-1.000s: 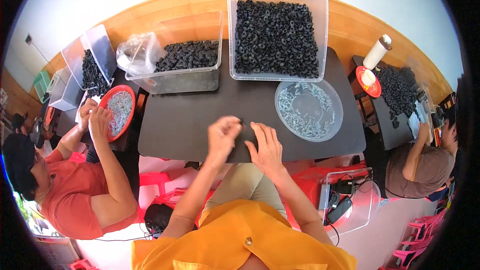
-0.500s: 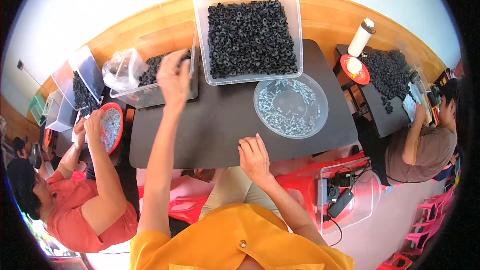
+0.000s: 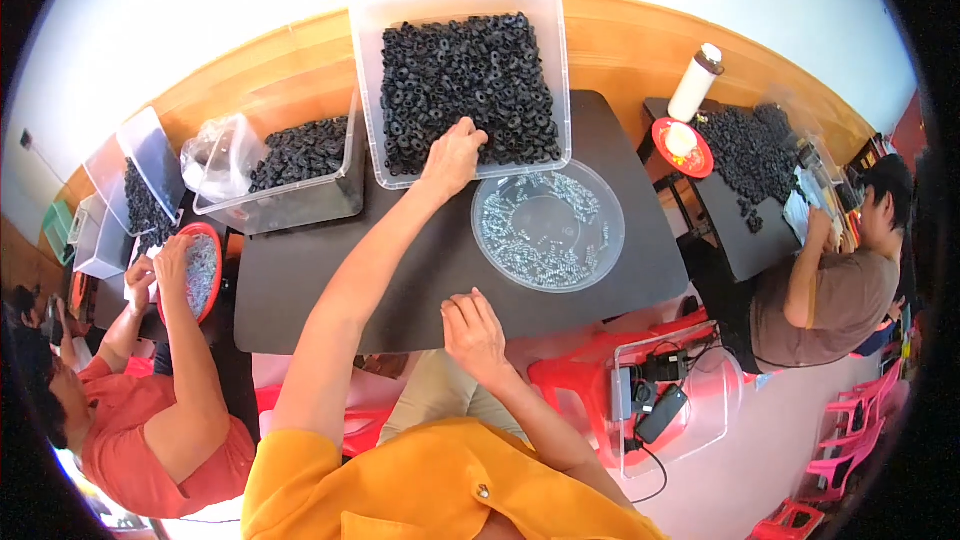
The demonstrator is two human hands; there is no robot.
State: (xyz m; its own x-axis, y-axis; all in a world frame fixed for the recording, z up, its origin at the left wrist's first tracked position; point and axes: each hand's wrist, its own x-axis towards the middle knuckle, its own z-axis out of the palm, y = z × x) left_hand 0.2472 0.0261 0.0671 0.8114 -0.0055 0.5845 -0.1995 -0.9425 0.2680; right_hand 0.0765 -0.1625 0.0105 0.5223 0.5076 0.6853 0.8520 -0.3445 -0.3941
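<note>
The left hand (image 3: pixel 452 155) reaches far out and rests on the black rings (image 3: pixel 470 80) at the near edge of the big clear bin (image 3: pixel 365 90). Its fingers are bent down into the rings, but I cannot tell if it holds any. The right hand (image 3: pixel 472 330) lies near the body on the near edge of the dark table (image 3: pixel 330 270), fingers loosely curled and holding nothing I can see. Between the 2 hands, a bit to the right, sits a round clear dish (image 3: pixel 548 225) of small silver bits. A second bin (image 3: pixel 290 175) of rings stands to the left.
</note>
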